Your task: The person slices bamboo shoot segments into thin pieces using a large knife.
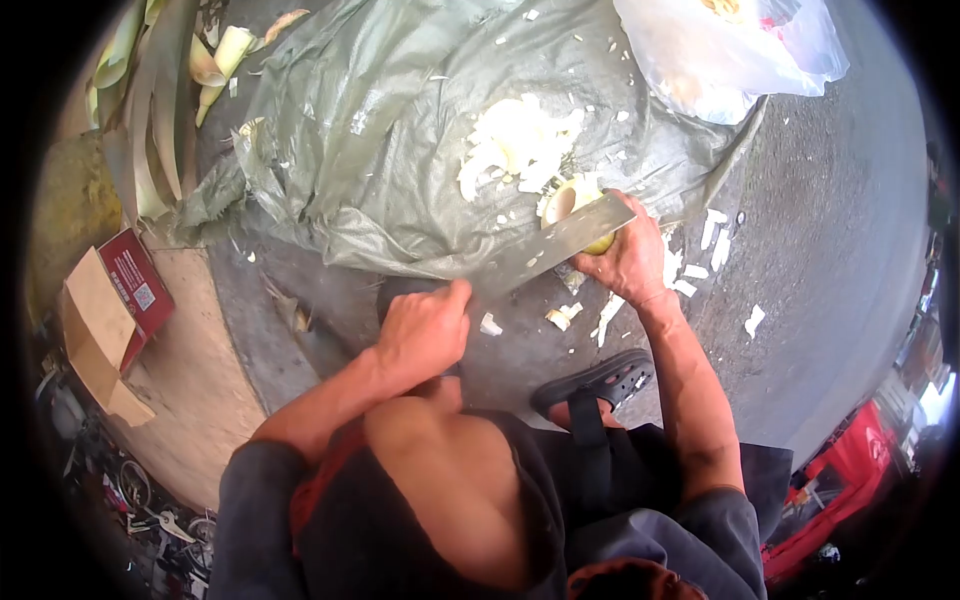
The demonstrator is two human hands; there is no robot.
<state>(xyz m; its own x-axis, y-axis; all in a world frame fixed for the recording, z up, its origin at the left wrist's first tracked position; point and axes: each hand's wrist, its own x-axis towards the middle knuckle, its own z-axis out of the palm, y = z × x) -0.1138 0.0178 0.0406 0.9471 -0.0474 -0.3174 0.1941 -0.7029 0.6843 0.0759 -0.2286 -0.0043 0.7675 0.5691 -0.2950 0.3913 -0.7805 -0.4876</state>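
Observation:
My left hand point(425, 325) is closed round the handle of a long, broad cleaver point(540, 250). Its blade slants up to the right, with the square end over the fingers of my right hand point(630, 255). That hand grips a pale yellow-green piece of bamboo shoot point(573, 199), cut open with a cream inside, from the right side. The blade crosses in front of the piece; whether it cuts into it, I cannot tell. Just beyond lies a heap of white slices point(520, 140) on a grey-green plastic sheet point(390, 190).
Pale scraps point(720, 245) are strewn on the ground to the right. A filled clear plastic bag point(735, 60) rests at the sheet's upper right. Long husks point(160, 110) lie at upper left, above an open cardboard box point(105, 320). My foot wears a dark clog point(600, 380).

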